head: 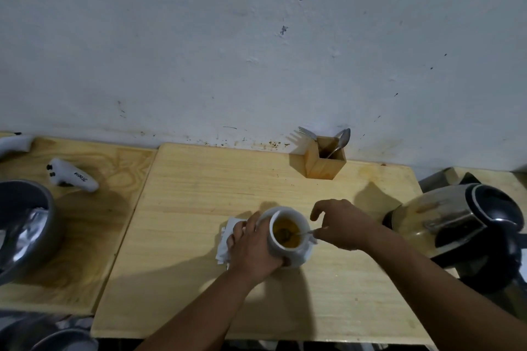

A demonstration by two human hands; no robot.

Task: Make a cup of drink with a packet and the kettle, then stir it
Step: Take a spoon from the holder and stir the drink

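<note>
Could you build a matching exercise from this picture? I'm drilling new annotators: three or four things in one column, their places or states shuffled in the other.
Things:
1. cup
2. spoon
3. kettle
4. wooden holder

Places or states:
A. stands against the wall, holding cutlery
B. gripped by the left hand
C. at the table's right edge
D. pinched by the right hand, bowl in the drink

Pairs: 1-B, 2-D, 3-C, 4-A

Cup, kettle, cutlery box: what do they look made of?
Cup: white, smooth, thick-walled, probably glazed ceramic.
Kettle: shiny body with streaky reflections, looks like polished steel; its lid and handle are matte black, likely plastic.
Cutlery box: pale wood with visible grain, unpainted, stained near the base; it matches the table.
</note>
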